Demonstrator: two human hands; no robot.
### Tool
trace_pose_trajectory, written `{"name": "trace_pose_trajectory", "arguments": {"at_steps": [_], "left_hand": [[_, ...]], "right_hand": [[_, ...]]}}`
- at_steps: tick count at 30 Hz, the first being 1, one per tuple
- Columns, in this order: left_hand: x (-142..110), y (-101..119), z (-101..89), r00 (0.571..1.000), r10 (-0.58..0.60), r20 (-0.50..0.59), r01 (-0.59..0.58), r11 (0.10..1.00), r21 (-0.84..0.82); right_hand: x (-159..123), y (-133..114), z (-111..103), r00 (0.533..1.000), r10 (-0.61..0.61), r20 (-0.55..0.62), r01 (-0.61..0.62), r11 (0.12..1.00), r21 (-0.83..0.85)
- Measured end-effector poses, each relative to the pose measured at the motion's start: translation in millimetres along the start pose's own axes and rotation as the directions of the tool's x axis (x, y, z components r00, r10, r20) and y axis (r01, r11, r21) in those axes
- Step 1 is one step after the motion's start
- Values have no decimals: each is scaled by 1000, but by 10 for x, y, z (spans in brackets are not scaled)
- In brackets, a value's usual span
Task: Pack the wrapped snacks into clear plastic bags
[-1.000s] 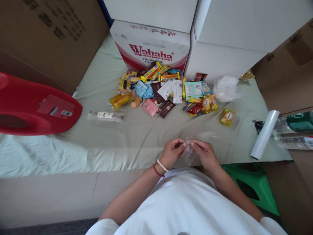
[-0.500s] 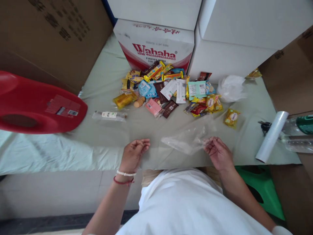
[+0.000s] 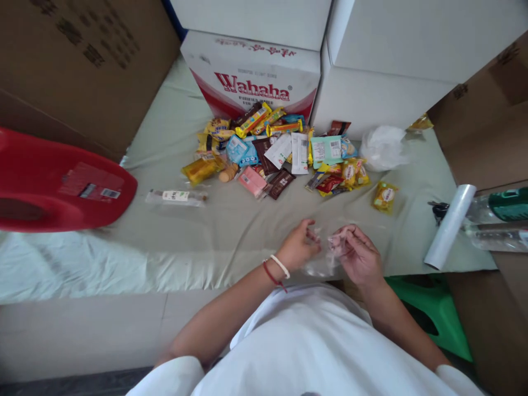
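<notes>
Our right hand (image 3: 361,257), fingertips closed, pinches a clear plastic bag (image 3: 331,259) near the front of the bench (image 3: 124,253); our left hand (image 3: 300,247) is loosely open beside it. Beyond, heaped snack packets (image 3: 280,151) block the Wahaha carton's (image 3: 256,69) lower front.

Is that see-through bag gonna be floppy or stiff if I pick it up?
The clear bag would probably be floppy, since it bunches up in the right hand. It's likely light too, because the plastic looks thin enough to see through.
</notes>
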State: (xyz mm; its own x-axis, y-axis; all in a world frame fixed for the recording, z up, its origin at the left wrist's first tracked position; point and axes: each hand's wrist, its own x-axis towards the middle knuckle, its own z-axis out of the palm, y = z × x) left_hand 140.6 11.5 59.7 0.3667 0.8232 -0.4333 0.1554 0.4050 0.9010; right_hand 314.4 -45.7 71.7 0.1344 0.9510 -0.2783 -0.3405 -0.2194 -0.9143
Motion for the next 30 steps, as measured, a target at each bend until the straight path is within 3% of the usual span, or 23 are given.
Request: {"name": "trace_pose_trajectory", "arguments": {"at_steps": [2, 6, 9, 11, 13, 15, 16, 17, 18, 19, 20, 21, 22, 23, 24, 26, 28, 30], "left_hand": [[108, -59, -90, 990, -38, -133, 19, 990, -139], [71, -198, -435, 893, -106, -438, -91, 910, -405], [-65, -344, -582, 831, -143, -537, -77, 927, -366], [-161, -443, -617, 798, -120, -591, -17, 975, -222], [-262, -503, -624, 752, 10, -659, 28, 999, 47], [-376, -499, -605, 621, 264, -738, 13, 938, 347], [-433, -470, -581, 541, 423, -727, -21, 871, 491], [-485, -424, -546, 489, 576, -655, -82, 778, 623], [-526, -366, -500, 495, 704, -510, -181, 657, 732], [-551, -301, -443, 553, 781, -289, -319, 520, 793], [-555, -232, -380, 627, 778, -22, -468, 399, 788], [-537, -166, -317, 685, 692, 228, -582, 331, 743], [-500, -108, -259, 726, 559, 400, -630, 310, 712], [-446, -62, -213, 770, 421, 480, -619, 307, 723], [-382, -31, -184, 825, 302, 478, -558, 299, 774], [-251, -14, -182, 928, 161, 336, -368, 256, 894], [-147, -49, -241, 974, 125, 191, -214, 212, 954], [-87, -121, -333, 980, 171, 103, -132, 168, 977]], "right_hand": [[-6, 35, -120, 994, -31, -101, 36, 998, 47], [-185, 242, -352, 954, 63, -292, -48, 997, 57], [-406, 343, -545, 954, 199, -226, -239, 957, -165], [-482, 275, -732, 963, 263, -60, -262, 861, -436], [-443, 96, -945, 965, 253, 63, -153, 745, -650], [-301, -138, -1114, 991, 123, 45, -47, 653, -756], [-211, -250, -1157, 1000, 20, -5, -16, 620, -784], [-122, -347, -1162, 994, -94, -60, 9, 600, -800], [-41, -421, -1128, 975, -201, -101, 38, 588, -808], [24, -467, -1058, 952, -283, -116, 74, 580, -812], [70, -481, -961, 941, -326, -88, 119, 565, -817], [99, -461, -849, 946, -325, -6, 178, 533, -827], [115, -410, -736, 950, -289, 115, 247, 479, -842], [123, -331, -634, 943, -224, 245, 318, 402, -858], [132, -230, -553, 923, -151, 353, 384, 312, -869], [171, 0, -475, 890, -71, 450, 455, 137, -880], [248, 194, -506, 888, -124, 444, 451, 39, -892], [353, 278, -612, 871, -212, 444, 460, 32, -887]]}}
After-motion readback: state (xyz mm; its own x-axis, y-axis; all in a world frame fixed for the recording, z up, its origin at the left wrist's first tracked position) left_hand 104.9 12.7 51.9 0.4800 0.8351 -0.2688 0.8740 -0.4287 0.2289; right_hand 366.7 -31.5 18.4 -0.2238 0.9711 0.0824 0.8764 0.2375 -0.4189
